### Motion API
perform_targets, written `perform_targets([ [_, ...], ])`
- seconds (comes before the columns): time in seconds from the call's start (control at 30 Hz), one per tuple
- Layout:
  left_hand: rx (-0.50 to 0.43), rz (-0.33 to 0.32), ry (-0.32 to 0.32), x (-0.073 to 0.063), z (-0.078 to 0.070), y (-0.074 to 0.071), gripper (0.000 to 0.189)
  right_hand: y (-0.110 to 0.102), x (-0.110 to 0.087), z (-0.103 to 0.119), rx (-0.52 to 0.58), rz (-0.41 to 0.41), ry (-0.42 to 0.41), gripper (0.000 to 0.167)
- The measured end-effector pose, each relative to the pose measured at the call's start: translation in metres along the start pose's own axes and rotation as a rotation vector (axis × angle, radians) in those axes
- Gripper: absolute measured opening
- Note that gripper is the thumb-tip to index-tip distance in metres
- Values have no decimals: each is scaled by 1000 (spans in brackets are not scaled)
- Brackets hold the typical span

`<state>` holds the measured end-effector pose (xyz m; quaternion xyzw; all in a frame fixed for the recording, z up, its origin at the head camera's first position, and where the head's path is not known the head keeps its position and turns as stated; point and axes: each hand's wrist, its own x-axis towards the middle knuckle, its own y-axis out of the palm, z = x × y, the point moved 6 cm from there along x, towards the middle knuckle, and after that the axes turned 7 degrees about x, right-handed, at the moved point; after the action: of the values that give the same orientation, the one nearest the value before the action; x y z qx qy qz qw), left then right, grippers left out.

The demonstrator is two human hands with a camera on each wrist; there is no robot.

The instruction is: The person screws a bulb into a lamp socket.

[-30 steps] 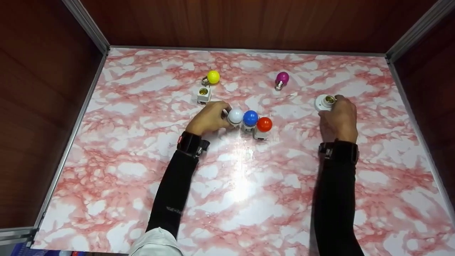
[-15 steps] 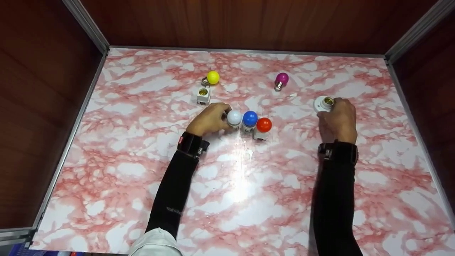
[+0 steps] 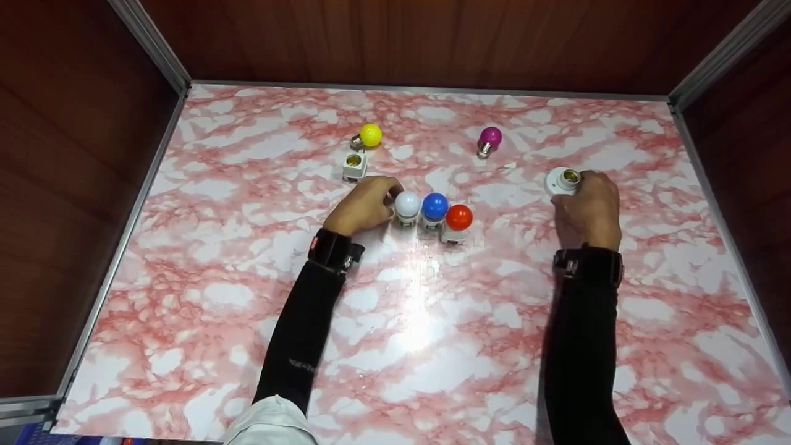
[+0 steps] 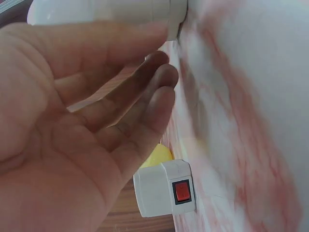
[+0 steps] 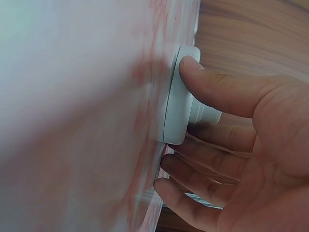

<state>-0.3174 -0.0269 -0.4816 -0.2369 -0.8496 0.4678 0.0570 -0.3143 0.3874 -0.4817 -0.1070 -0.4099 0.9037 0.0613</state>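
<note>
Just left of the white bulb, my left hand has loosely bent fingers with nothing between them. In the left wrist view its thumb overlaps the white socket under that bulb. The bulb stands upright in its socket, first in a row with a blue bulb and a red bulb, also in white sockets. On the right, my right hand holds a round white lamp holder by its base, thumb on one side and fingers on the other. The holder's brass opening faces up.
A square white socket with a red switch stands behind my left hand. Close behind it lies a yellow bulb. A purple bulb lies at the back of the marbled tabletop. Wooden panels enclose the table.
My left hand has let go of the white bulb's socket, which shifted slightly left and now stands beside the blue one. My right hand and the lamp holder moved slightly toward me.
</note>
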Motion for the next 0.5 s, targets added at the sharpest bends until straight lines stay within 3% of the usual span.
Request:
perform_targets([
  [0.2, -63, -114, -10, 7, 0, -16, 31, -2, -1, -2, 17, 18, 21, 64],
  [0.5, -69, -422, 30, 11, 10, -52, 24, -4, 1, -4, 63, 47, 43, 72],
])
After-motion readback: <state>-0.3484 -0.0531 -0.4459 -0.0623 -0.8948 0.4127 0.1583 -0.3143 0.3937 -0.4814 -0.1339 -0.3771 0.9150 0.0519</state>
